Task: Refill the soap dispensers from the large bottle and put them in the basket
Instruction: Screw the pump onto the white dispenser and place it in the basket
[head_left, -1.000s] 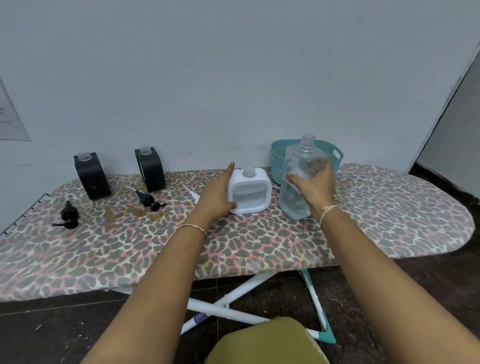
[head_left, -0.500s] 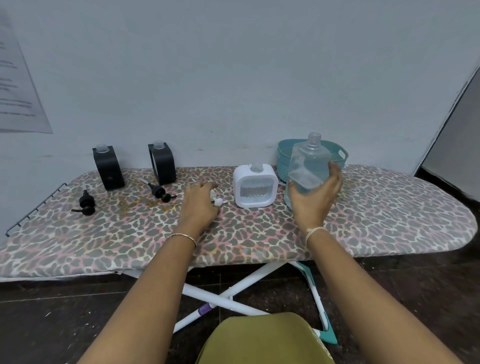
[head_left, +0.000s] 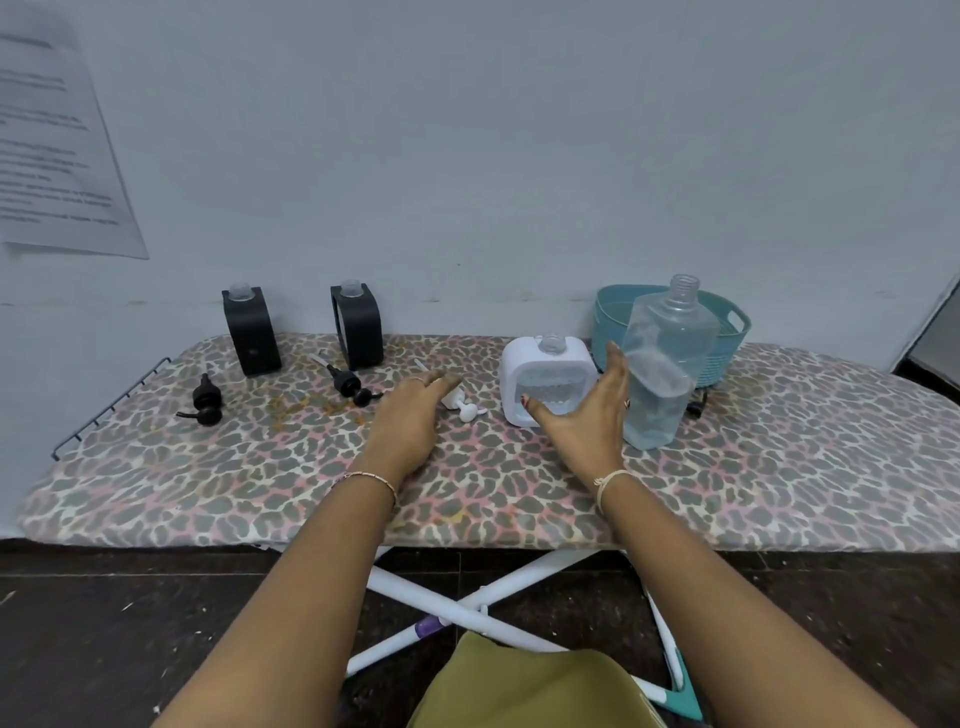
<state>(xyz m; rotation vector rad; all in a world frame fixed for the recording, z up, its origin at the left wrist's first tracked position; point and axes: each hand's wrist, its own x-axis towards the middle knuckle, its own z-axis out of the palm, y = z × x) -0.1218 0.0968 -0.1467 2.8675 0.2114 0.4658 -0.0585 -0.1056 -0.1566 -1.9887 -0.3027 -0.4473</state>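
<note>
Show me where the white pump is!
In the head view, the white pump lies on the board near the middle, just past the left hand fingertips and left of the white dispenser.

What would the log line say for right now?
left hand: open, by white pump | right hand: open, between white dispenser and large bottle | large bottle: uncapped, on ironing board

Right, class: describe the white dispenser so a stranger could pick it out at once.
Find the leopard-print ironing board by the wall. A teal basket stands at its back edge; the dispenser stands just left of it. It alone is white; the other two are black.
</note>
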